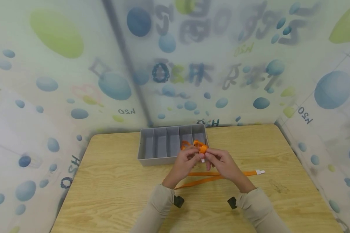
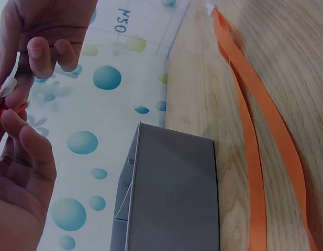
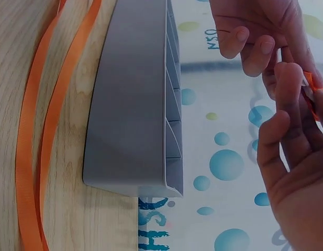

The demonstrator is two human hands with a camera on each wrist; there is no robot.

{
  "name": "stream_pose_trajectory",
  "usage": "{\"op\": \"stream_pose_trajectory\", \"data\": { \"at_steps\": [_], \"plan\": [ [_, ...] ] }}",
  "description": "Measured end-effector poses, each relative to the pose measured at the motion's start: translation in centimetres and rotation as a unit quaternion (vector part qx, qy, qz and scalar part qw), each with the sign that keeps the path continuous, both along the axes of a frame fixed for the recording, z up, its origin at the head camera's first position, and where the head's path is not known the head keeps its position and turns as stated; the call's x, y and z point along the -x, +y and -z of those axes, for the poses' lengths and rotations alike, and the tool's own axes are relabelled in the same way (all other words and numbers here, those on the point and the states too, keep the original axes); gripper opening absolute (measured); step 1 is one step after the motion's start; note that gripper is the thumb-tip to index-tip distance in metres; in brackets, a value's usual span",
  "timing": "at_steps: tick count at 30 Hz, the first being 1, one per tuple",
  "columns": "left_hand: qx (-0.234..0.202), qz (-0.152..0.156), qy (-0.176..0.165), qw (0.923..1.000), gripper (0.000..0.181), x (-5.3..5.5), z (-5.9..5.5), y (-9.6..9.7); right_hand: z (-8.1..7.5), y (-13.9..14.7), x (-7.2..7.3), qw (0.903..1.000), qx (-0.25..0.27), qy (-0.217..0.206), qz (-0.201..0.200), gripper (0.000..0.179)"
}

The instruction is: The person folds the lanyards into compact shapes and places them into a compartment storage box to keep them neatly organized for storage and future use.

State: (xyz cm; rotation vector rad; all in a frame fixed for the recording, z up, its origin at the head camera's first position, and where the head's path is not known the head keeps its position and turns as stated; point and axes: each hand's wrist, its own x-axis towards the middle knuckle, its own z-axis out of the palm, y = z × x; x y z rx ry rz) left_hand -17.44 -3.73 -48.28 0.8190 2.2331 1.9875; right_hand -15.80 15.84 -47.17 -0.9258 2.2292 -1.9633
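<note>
My left hand (image 1: 186,160) and right hand (image 1: 223,163) meet over the front right part of a grey divided box (image 1: 156,161). Between their fingertips they pinch a bunched orange lanyard (image 1: 203,149), with its white clip (image 2: 8,86) poking out below. An orange loop of strap shows behind the left fingers, against the box's right-hand compartments. In the right wrist view the fingers hide most of the held lanyard. A second orange lanyard (image 1: 211,178) lies stretched across the table under my wrists, its white clip (image 1: 260,172) pointing right.
The wooden table (image 1: 113,194) ends at a printed curtain (image 1: 175,94) behind the box and at both sides. Thin dividers split the box into several compartments. Dark camera mounts (image 1: 179,201) sit at my cuffs.
</note>
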Motion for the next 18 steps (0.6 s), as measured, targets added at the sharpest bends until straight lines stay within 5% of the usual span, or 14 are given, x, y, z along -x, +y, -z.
{"op": "stream_pose_trajectory", "data": {
  "at_steps": [8, 12, 18],
  "plan": [
    [-0.013, -0.013, -0.047, 0.9987, 0.016, 0.1, 0.1, 0.0, -0.3, -0.5, -0.4, 0.9987, -0.026, 0.012, 0.041, 0.025],
    [-0.027, -0.017, -0.063, 0.9975, 0.014, -0.6, -1.4, -0.1, -0.8, -0.7, -0.6, 0.9966, -0.066, 0.011, 0.047, 0.027],
    [-0.040, -0.036, -0.088, 0.9947, 0.016, -0.1, 0.2, -0.1, -1.1, -0.7, -0.9, 0.9926, -0.110, 0.019, 0.049, 0.035]
  ]
}}
